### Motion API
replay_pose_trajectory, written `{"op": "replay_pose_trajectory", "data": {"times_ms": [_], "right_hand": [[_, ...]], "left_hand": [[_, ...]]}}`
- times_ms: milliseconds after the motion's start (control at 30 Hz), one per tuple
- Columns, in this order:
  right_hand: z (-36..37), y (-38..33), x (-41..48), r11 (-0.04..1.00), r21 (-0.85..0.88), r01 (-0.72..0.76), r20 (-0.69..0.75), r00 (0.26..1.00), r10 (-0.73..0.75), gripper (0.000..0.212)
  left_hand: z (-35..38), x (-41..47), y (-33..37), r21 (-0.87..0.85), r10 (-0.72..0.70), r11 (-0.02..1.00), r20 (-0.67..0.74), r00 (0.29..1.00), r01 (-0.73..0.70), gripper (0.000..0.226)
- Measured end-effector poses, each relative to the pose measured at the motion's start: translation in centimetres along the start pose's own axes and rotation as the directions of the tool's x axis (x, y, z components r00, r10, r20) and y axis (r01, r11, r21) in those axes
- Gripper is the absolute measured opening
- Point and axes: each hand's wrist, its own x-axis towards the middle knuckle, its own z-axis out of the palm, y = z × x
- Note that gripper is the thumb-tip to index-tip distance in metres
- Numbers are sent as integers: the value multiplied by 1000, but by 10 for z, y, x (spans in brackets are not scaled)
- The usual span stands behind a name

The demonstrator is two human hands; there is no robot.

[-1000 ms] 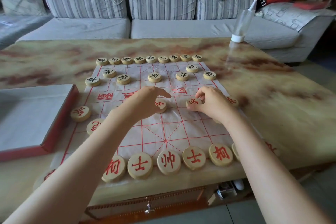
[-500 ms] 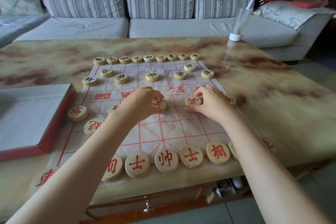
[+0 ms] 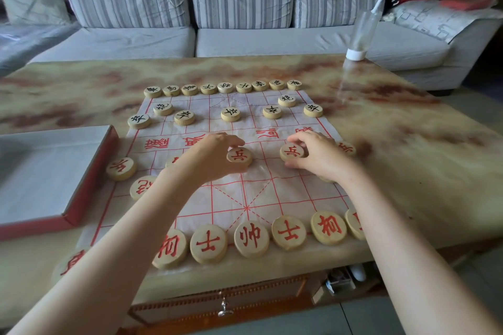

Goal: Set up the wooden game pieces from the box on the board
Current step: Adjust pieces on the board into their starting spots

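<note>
Head view: two hands (image 3: 215,156) (image 3: 321,158), one red piece (image 3: 239,157) (image 3: 292,152) each; sixteen black pieces (image 3: 230,114).

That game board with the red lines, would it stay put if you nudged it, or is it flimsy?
Probably flimsy: the board sheet shows creases and lies limp, so it looks like thin paper or plastic film. It would likely crumple or slide on the glossy table, though the wooden pieces sitting along its edges may pin it.
</note>
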Motion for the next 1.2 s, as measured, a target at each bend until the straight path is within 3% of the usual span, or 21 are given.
{"op": "replay_pose_trajectory", "data": {"times_ms": [300,1200], "right_hand": [[3,3,3,1000,1,10,81,997,-10,53],[-3,-2,-3,999,32,8,68,998,-10,54]], "left_hand": [[5,-2,-4,-60,-11,998,-26,1000,9,52],[9,-2,-8,-71,20,997,-69,997,-25,56]]}}
